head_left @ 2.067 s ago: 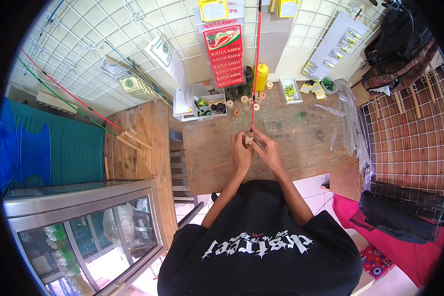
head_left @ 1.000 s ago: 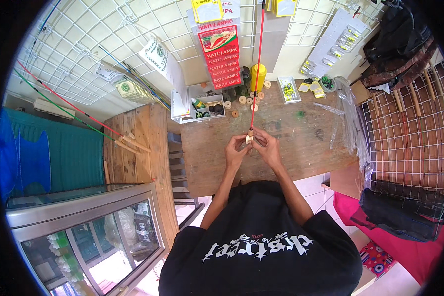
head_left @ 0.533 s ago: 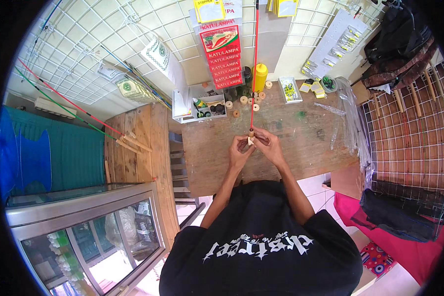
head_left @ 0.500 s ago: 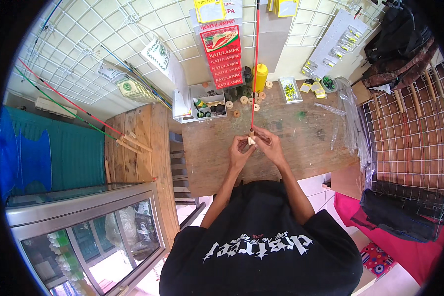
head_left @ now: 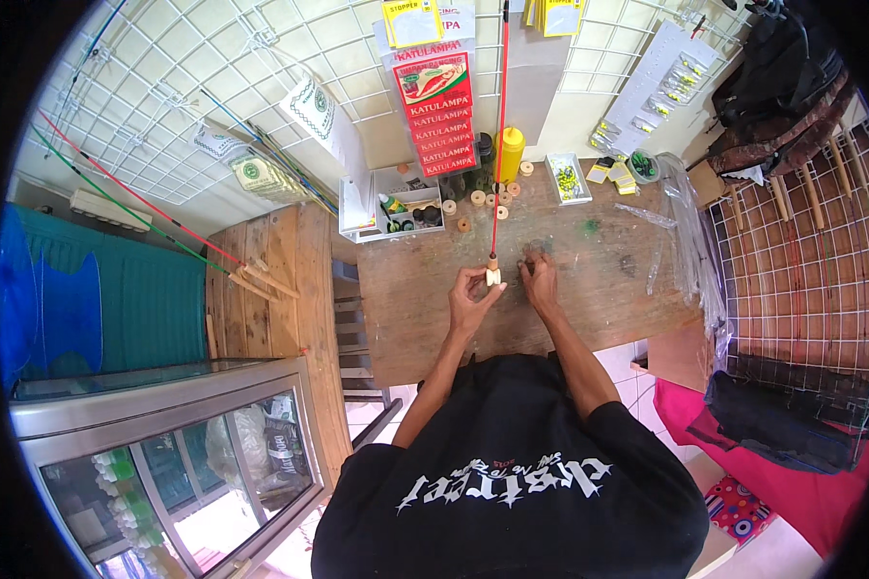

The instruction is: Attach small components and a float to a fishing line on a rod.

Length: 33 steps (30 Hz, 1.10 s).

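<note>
A slim red fishing rod (head_left: 494, 222) runs away from me over the table and up past the wall. Its near end has a brown cork-like section and a small pale notched piece (head_left: 493, 277). The thumb and fingers of my left hand (head_left: 469, 301) are closed around this end. Just to the right, my right hand (head_left: 541, 277) is low over the tabletop, apart from the rod. Its thumb and fingers are spread a little, and I make out nothing held in them. Several round cork rings (head_left: 478, 198) lie beyond my hands.
On the wooden table (head_left: 406, 318) stand a yellow squeeze bottle (head_left: 510, 154), a white organizer box (head_left: 396, 232) and a small white tray (head_left: 569, 180). Clear plastic sleeves (head_left: 700, 261) lie along the right edge. Red packets (head_left: 439, 125) hang ahead. A glass-fronted cabinet (head_left: 164, 410) is at left.
My right hand has let go of the rod's near end and moved right to the tabletop. My left hand still holds the rod in about the same place.
</note>
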{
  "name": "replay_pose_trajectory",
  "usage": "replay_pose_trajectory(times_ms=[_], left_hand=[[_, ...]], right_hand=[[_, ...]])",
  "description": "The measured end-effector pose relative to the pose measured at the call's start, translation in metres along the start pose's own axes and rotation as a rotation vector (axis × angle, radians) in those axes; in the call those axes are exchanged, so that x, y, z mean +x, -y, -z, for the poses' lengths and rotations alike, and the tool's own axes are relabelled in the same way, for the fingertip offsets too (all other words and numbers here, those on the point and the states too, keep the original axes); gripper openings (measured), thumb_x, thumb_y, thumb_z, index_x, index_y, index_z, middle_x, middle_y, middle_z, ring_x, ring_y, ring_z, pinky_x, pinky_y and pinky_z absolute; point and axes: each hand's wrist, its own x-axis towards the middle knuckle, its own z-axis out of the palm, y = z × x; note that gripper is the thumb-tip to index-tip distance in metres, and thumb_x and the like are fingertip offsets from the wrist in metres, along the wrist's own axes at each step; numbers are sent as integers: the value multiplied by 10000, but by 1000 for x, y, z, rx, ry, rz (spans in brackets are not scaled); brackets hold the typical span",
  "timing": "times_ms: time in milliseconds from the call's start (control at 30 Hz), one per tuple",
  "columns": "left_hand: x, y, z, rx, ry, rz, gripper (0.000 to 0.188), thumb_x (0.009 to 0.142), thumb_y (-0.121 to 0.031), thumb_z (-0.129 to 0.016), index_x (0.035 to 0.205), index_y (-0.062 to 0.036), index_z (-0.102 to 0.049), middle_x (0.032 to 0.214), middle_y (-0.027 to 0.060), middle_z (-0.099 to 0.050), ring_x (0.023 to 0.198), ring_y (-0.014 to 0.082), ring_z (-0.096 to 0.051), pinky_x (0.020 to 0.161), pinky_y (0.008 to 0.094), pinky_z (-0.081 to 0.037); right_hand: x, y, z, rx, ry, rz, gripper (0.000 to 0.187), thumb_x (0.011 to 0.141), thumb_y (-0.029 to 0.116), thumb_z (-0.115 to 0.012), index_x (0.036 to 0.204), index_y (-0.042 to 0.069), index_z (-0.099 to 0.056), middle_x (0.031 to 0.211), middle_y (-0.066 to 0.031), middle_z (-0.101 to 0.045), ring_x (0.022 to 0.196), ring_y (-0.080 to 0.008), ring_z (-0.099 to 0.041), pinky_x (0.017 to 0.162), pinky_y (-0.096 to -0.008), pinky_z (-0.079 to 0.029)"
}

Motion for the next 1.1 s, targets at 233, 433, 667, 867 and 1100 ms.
replay_pose_trajectory(times_ms=[233, 433, 667, 867, 1100], left_hand=[[-1, -1, -1, -25, -5, 25, 353, 754, 2, -760, 1006, -2, -513, 1084, 109, -592, 1021, 149, -575, 940, 281, -458], [1, -7, -6, 1, -3, 10, 361, 750, 4, -763, 1011, -1, -513, 1088, 112, -593, 1024, 152, -578, 932, 278, -462], [-1, -1, 0, -2, -25, 15, 370, 745, 0, -770, 1011, -7, -514, 1087, 106, -592, 1019, 147, -581, 930, 278, -463], [1, 0, 0, 22, -8, 27, 373, 741, -3, -775, 1005, -11, -512, 1086, 103, -593, 1016, 145, -584, 925, 273, -463], [0, -2, -1, 30, -20, 35, 364, 744, -12, -772, 1000, -12, -513, 1090, 103, -600, 1010, 140, -583, 915, 272, -466]], right_hand=[[8, -9, -12, -40, 27, -71, 124, 763, 42, -662, 867, 2, -608, 859, -190, -596, 850, -376, -572, 747, -456, -454], [10, -20, -19, -123, -76, 85, 78, 784, 50, -639, 838, 19, -592, 802, -168, -586, 794, -331, -578, 704, -412, -457], [-3, 31, 39, 217, 108, -38, 138, 761, 63, -693, 841, 4, -598, 780, -144, -640, 787, -257, -619, 726, -358, -473], [-10, 36, 50, 937, 177, -360, 151, 855, 36, -644, 983, 30, -565, 856, -90, -682, 704, -132, -634, 676, -250, -507], [-6, 57, 65, 1122, 291, -536, 145, 855, 35, -631, 975, 50, -551, 1016, -148, -680, 727, -137, -633, 653, -259, -482]])
